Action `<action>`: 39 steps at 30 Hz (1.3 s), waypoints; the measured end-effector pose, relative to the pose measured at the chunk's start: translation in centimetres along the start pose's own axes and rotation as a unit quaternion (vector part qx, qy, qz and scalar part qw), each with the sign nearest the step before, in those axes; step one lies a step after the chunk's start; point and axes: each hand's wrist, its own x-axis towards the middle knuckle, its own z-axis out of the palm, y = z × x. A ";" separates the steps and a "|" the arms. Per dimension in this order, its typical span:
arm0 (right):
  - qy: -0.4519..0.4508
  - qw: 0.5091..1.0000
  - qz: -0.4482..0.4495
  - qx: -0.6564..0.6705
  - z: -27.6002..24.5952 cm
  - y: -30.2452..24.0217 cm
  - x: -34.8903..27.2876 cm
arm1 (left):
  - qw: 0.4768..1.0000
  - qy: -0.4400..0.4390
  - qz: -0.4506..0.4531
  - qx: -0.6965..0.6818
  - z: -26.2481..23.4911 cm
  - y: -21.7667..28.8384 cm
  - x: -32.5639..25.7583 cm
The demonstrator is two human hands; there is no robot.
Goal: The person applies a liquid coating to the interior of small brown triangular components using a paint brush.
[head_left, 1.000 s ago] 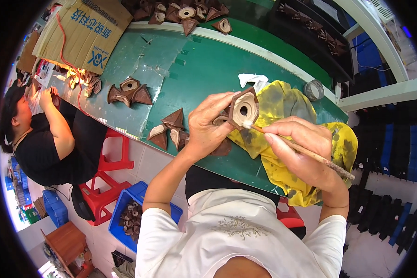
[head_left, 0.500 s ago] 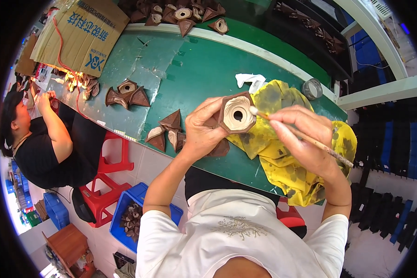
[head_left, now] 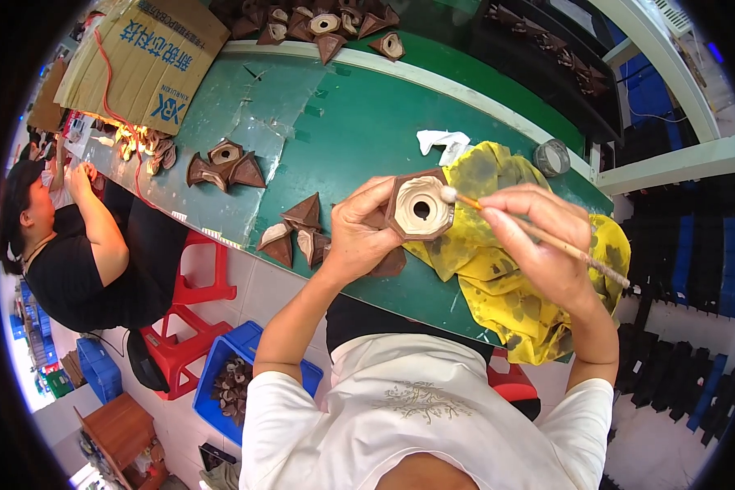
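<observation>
Green tabletop (head_left: 359,122); stained yellow cloth (head_left: 502,298) rumpled on it, beside right hand (head_left: 543,233); brown pointed pieces (head_left: 302,211) near left hand (head_left: 366,224); left grip closed round brown hexagonal piece (head_left: 406,208), raised over tabletop, pale hollow showing; right grip pinching slim brush (head_left: 590,260), pale tip at piece's right rim, contact unclear

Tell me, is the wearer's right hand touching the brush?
Touching. The head view shows the right hand gripping the brush by its handle, pinched between thumb and fingers.
</observation>
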 end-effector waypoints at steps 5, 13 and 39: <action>-0.084 0.995 0.028 0.050 -0.3 -1.0 -0.9 | 0.997 0.013 -0.047 -0.067 0.5 -0.3 -0.1; 0.016 0.999 -0.026 0.012 1.6 -0.5 0.4 | 0.994 -0.003 -0.061 -0.092 1.0 0.0 -0.2; 0.083 0.945 0.312 -0.053 -13.1 13.4 -5.3 | 0.856 -0.002 -0.267 -0.444 -0.9 -0.3 -0.2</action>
